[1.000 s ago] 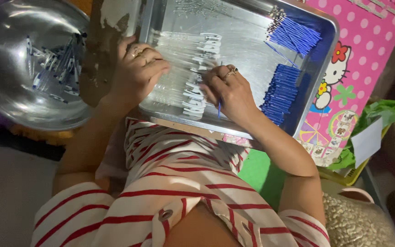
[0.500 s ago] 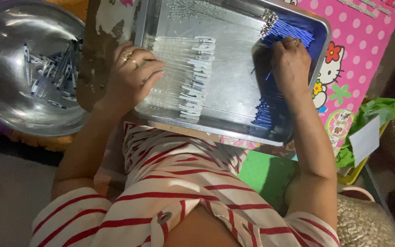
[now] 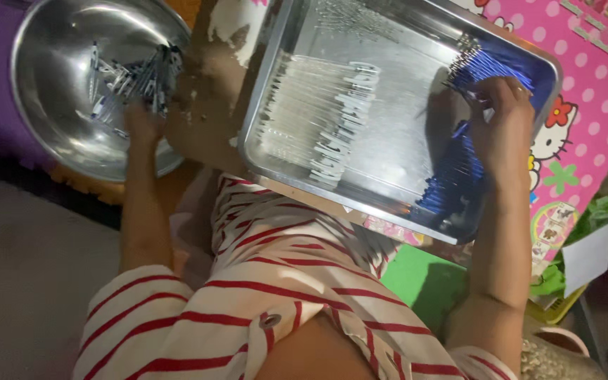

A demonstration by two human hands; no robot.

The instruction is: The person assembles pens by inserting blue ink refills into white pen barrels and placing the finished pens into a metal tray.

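One steel tray (image 3: 416, 204), the landmark. Inside: one row of clear sleeves (image 3: 318, 119) at its left; two bunches of blue sticks (image 3: 459, 169) at its right. Right hand (image 3: 501, 127) on the blue sticks, fingers curled, pinching some. One steel bowl (image 3: 43, 105) left of the tray holds many small clips (image 3: 131, 74); left hand (image 3: 142, 123) reaches in, grip unclear.

Under the left hand (image 3: 142, 123) sits a round bowl of polished, mirror-glossy metal (image 3: 43, 63), holding small shiny pieces in silvery metal and blue plastic (image 3: 131, 74). Between the hands lies a rectangular tray of brushed, duller steel (image 3: 395, 119), with a row of thin clear plastic tubes (image 3: 318, 119), smooth and glossy. At the right hand (image 3: 504, 119) are slim blue plastic sticks (image 3: 459, 176). Beyond it spreads a pink dotted mat (image 3: 592, 91), smooth with a slight sheen. Near both arms, the red-striped white shirt (image 3: 262, 281) is soft matt cloth.
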